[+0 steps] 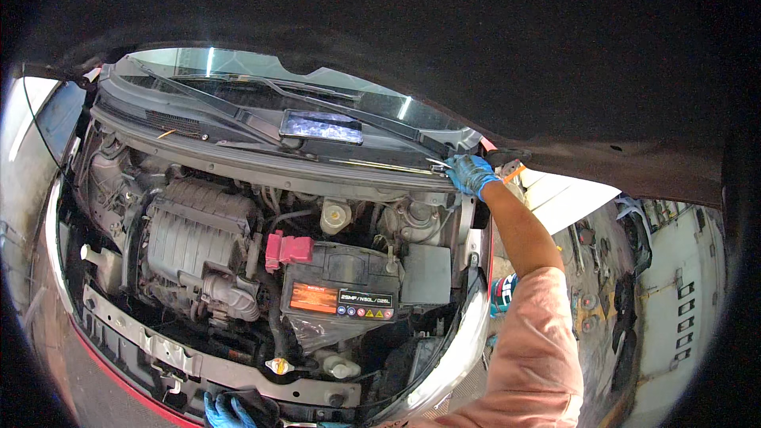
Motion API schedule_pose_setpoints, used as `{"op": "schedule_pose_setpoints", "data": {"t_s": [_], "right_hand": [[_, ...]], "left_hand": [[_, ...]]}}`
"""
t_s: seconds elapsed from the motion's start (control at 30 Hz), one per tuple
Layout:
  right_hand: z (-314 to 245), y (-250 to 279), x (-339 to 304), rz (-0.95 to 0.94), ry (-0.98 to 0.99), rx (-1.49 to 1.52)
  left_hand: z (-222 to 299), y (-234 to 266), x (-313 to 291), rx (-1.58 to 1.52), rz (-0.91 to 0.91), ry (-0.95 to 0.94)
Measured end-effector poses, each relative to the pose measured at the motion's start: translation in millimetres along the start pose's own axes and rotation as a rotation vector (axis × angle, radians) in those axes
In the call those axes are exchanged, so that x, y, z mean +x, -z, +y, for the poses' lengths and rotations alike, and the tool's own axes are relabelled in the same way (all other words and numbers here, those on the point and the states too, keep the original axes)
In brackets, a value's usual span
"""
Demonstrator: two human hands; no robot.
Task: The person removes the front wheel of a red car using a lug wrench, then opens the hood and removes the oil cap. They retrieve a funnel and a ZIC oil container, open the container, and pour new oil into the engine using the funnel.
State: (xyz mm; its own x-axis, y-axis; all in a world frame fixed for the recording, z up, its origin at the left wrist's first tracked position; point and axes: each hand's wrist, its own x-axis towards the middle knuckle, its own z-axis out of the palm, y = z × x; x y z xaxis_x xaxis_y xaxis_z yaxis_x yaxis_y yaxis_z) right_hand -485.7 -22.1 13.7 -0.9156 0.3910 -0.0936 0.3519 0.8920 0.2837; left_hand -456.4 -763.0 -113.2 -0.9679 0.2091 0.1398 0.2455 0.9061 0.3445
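My right hand (472, 175), in a blue glove, reaches to the far right corner of the engine bay, at the cowl below the windshield. Its fingers are closed near small silvery metal pieces (437, 165); what they grip cannot be made out. A long thin rod (380, 165) lies along the cowl to the left of it. My left hand (227, 410), also blue-gloved, is partly cut off by the lower edge. Its visible fingers stretch over the car's front edge, beside a dark object (258, 407) whose kind is unclear.
The raised hood (380, 16) hangs overhead. A phone (323, 126) lies by the wiper arms. Below are the engine (198, 226), a battery (341, 289) with a red terminal cover (288, 250), and a black box (426, 273). Tools and parts (590, 269) lie on the right.
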Motion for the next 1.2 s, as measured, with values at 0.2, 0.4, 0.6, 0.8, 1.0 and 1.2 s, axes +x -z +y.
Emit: {"op": "schedule_pose_setpoints", "data": {"t_s": [0.2, 0.4, 0.6, 0.8, 1.0, 1.2], "right_hand": [[-5, 18, -1, 0.025, 0.03, -0.044], [0, 22, -12, 0.02, -0.005, -0.111], [-2, 12, -78, 0.192, -0.144, -0.117], [-85, 6, -294, 0.128, -0.154, 0.293], [-110, 18, -441, 0.018, -0.45, 0.746], [-150, 34, -563, -0.027, -0.795, 1.446]], "left_hand": [[-2, -3, 2, -0.007, 0.002, 0.004], [2, 0, -1, -0.016, 0.013, 0.024], [-30, -29, -26, -0.033, 0.073, 0.105], [-43, -40, -29, -0.112, 0.042, 0.066], [-46, -11, -28, -0.171, 0.087, -0.103], [-37, 0, -52, -0.235, 0.009, -0.256]]}}
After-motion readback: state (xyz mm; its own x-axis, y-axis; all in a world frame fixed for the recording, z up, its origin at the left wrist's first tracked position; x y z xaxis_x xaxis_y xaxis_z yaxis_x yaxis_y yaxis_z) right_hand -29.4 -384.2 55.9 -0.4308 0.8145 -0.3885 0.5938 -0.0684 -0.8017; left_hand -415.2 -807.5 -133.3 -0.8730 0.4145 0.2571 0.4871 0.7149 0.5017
